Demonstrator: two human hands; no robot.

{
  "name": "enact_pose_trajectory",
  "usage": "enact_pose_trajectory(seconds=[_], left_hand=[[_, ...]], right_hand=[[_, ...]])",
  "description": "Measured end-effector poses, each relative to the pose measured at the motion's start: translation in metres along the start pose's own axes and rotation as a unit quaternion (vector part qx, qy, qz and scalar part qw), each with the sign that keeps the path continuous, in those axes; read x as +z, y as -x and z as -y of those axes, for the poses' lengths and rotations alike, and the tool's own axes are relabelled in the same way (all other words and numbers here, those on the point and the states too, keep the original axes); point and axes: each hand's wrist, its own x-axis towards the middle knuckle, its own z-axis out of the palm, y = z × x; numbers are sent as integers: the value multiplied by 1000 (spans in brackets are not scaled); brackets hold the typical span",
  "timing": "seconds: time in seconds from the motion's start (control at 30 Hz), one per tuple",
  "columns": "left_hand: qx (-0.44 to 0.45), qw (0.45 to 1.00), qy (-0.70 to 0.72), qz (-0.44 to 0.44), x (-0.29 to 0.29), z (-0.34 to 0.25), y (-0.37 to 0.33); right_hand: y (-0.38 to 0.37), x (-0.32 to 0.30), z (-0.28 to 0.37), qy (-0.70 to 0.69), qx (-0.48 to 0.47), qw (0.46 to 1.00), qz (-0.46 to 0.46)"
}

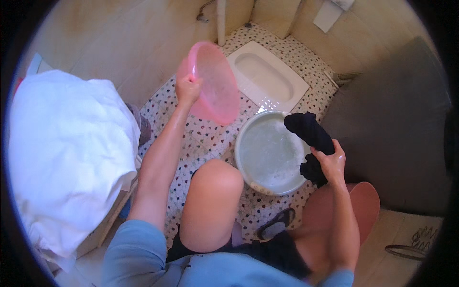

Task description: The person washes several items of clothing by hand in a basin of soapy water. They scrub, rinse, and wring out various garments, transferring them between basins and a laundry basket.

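Observation:
My left hand (188, 89) is closed on the rim of a pink plastic basin (219, 88), held up on its side with its hollow facing right. In my right hand (333, 161) is a bunched black cloth (311, 131), one end reaching up and left, another part hanging below the fingers; what garment it is, I cannot tell. The black cloth hangs over the right rim of a pale grey-green basin (240, 165). Cloudy, slightly foamy water fills much of that basin, which stands on the floor in front of my knees.
Beyond the basins, a white squat toilet (299, 91) is set in the speckled tile floor (201, 141). White fabric (71, 153) covers something at left. A dark panel (392, 124) stands at right, above a reddish round-edged object (367, 205). A dark slipper (285, 218) shows near my legs.

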Motion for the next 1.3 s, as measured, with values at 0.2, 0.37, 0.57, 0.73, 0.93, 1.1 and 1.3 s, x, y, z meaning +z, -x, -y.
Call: enact_pose_trajectory(seconds=[0.2, 0.37, 0.57, 0.73, 0.93, 1.1, 1.3], left_hand=[[366, 917, -158, 13, -36, -80, 22], [158, 981, -83, -78, -39, -107, 26], [-216, 919, 305, -124, -38, -26, 66], [-300, 831, 457, -101, -28, -3, 116], [-360, 799, 472, -97, -46, 50, 121], [-393, 756, 448, -272, -47, 189, 146], [-443, 716, 531, -96, -46, 264, 207]], right_hand=[[3, -16, -2, 1, 16, 1000, -16], [2, -23, -24, -156, 38, 987, -8], [-18, 13, 56, -178, -34, 983, 35], [-48, 82, 134, -230, -10, 969, 93], [4, 91, -22, 1, -53, 993, -101], [100, 159, -197, -147, 414, 898, 33], [142, 252, -187, -514, 510, 686, -78]])
